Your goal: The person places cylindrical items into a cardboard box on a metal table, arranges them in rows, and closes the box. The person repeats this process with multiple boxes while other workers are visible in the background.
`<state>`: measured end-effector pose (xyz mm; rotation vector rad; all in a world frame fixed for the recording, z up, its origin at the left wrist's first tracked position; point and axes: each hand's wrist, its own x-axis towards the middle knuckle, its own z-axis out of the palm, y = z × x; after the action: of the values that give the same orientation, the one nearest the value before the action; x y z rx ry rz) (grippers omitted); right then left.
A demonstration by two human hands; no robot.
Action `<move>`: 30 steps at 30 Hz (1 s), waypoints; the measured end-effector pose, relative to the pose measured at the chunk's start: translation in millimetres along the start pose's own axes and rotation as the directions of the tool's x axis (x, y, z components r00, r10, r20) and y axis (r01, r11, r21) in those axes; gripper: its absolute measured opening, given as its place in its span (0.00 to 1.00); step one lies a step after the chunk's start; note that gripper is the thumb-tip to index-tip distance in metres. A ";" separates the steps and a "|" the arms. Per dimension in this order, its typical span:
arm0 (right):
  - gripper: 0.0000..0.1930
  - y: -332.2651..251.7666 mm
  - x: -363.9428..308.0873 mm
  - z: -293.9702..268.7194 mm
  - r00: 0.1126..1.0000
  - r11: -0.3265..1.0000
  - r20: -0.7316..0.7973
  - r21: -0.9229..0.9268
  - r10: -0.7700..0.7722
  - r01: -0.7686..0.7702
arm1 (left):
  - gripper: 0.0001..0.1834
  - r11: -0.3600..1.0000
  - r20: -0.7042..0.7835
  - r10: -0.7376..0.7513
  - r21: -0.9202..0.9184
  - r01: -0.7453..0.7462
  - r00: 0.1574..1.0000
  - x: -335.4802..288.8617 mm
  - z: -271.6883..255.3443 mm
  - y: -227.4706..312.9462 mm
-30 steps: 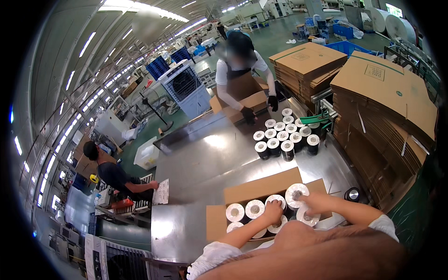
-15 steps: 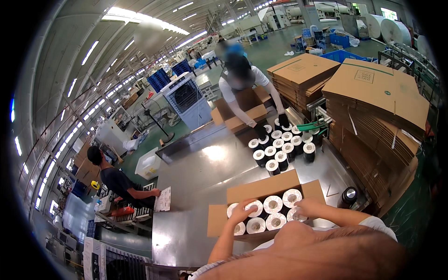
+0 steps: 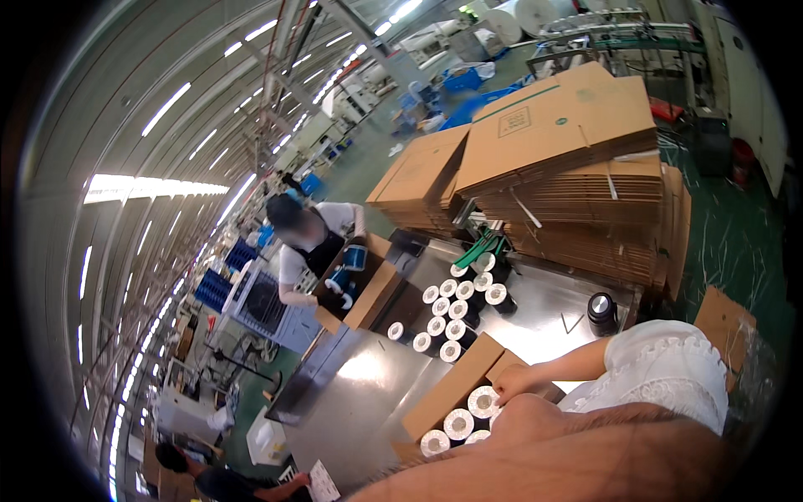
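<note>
Before me on the table is an open cardboard carton. White-topped rolls with dark sides stand upright in it. At the carton's right end is my right hand, its fingers bent together and pointing down beside a roll; what they grip, if anything, is hidden. My left hand is out of sight, and a large blurred shape covers the near part of the carton. Beyond it stands a loose group of the same rolls. Across the table a gloved co-worker holds dark blue rolls over another open carton.
Tall stacks of flattened cartons rise at the far right. A green guide reaches over the table's back edge. A black flask stands right of my carton. Another person holds a white sheet at the lower left.
My view has swung right, and my left hand has left the picture. My right hand stays at the carton's right end. The co-worker has lifted rolls from the group to the other carton.
</note>
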<state>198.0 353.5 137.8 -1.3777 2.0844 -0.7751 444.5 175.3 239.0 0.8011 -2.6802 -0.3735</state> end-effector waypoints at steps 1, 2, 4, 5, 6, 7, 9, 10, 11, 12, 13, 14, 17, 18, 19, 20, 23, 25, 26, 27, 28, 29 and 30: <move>0.25 -11.2 -2.6 9.5 0.999 0.985 -0.031 -0.173 -0.034 0.028 | 0.23 1.000 0.017 0.025 -0.002 -0.025 1.000 -0.8 5.8 9.2; 0.25 -21.1 0.8 16.8 0.997 0.931 -0.030 -0.360 -0.070 0.055 | 0.23 0.999 0.027 0.030 -0.022 -0.030 0.999 -7.4 14.6 10.4; 0.25 -26.6 1.3 5.4 0.999 0.957 -0.031 -0.289 0.005 -0.014 | 0.23 0.996 0.044 0.076 -0.050 -0.074 0.996 -9.0 24.4 28.1; 0.26 -28.2 -0.9 -1.9 0.999 0.966 -0.026 -0.252 0.041 -0.046 | 0.23 0.994 0.045 0.093 -0.057 -0.091 0.995 -7.8 27.3 35.2; 0.27 -25.5 -0.9 -1.5 1.000 0.979 -0.007 -0.204 -0.005 0.004 | 0.23 0.995 0.066 0.084 -0.054 -0.080 0.994 -9.5 28.6 34.7; 0.27 -20.4 5.7 6.5 0.999 0.990 0.048 -0.143 0.005 0.002 | 0.23 0.997 0.083 0.070 -0.045 -0.066 0.994 -11.5 29.8 33.0; 0.28 -0.3 -4.1 -17.8 0.996 0.994 0.060 -0.089 0.072 -0.067 | 0.22 0.985 0.067 0.147 -0.095 -0.141 0.987 0.5 43.0 53.6; 0.27 -17.6 10.9 -13.3 0.952 0.963 0.269 0.180 0.146 -0.198 | 0.22 0.995 0.053 0.078 -0.064 -0.075 0.996 -13.1 33.2 38.3; 0.27 -32.1 19.7 -7.7 0.949 0.921 0.288 0.322 0.125 -0.219 | 0.22 0.999 0.038 0.004 -0.034 -0.003 0.999 -28.4 24.0 22.7; 0.27 -10.4 -3.2 -30.4 0.955 0.852 0.217 0.442 0.202 -0.281 | 0.22 0.996 0.032 0.044 -0.076 -0.042 0.999 -10.0 36.8 29.1; 0.28 -3.6 -8.9 -28.1 0.967 0.865 0.026 0.441 0.255 -0.240 | 0.22 0.996 0.005 0.059 -0.074 -0.059 0.998 -3.9 38.5 20.9; 0.29 4.2 -14.6 -28.0 0.937 0.881 -0.175 0.427 0.301 -0.204 | 0.22 0.995 -0.023 0.072 -0.068 -0.073 0.997 2.7 43.5 12.8; 0.37 26.8 -50.0 11.4 0.664 0.948 -0.736 -0.098 0.136 -0.302 | 0.21 0.996 -0.080 0.080 -0.035 -0.083 0.994 25.3 66.7 -12.3; 0.40 23.6 -60.7 20.2 0.749 0.919 -0.541 0.139 0.383 -0.369 | 0.20 0.979 -0.121 0.189 -0.050 -0.197 0.974 41.9 84.6 -26.5; 0.43 22.4 -76.1 24.3 0.757 0.798 -0.275 0.329 0.592 -0.505 | 0.19 0.955 -0.248 0.256 -0.084 -0.284 0.934 59.8 96.5 -14.6; 0.42 20.0 -85.6 27.6 0.756 0.762 -0.228 0.421 0.613 -0.491 | 0.18 0.925 -0.377 0.307 -0.096 -0.367 0.874 78.2 103.5 0.8; 0.40 19.7 -79.3 30.6 0.789 0.640 -0.111 0.657 0.605 -0.398 | 0.20 0.965 -0.270 0.222 0.198 -0.171 0.937 123.2 122.1 -1.0; 0.37 24.5 -74.3 33.5 0.804 0.524 -0.059 0.786 0.591 -0.328 | 0.20 0.981 0.106 -0.029 0.192 0.009 0.994 134.2 125.6 -3.6; 0.33 24.0 -72.3 32.5 0.798 0.450 -0.006 0.828 0.603 -0.334 | 0.19 0.986 0.004 0.017 0.167 -0.017 1.000 130.2 124.5 -5.7; 0.32 26.1 -74.9 28.8 0.826 0.413 0.004 0.864 0.563 -0.286 | 0.19 0.988 -0.100 0.073 0.145 -0.058 0.992 127.5 120.4 0.4; 0.31 27.8 -77.9 31.1 0.855 0.363 0.016 0.901 0.519 -0.237 | 0.19 0.984 -0.203 0.130 0.143 -0.102 0.971 121.3 112.0 5.6; 0.31 30.9 -78.9 34.1 0.880 0.306 0.025 0.932 0.474 -0.192 | 0.18 0.989 -0.228 0.131 0.090 -0.113 0.965 109.4 104.7 11.3; 0.30 38.2 -78.9 36.7 0.894 0.293 0.008 0.943 0.447 -0.155 | 0.18 0.991 -0.255 0.133 0.038 -0.128 0.958 91.5 96.3 20.8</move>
<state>226.6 432.8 93.8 -0.1834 1.4353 -1.6763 326.2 155.2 178.4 0.6261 -2.4794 -0.1937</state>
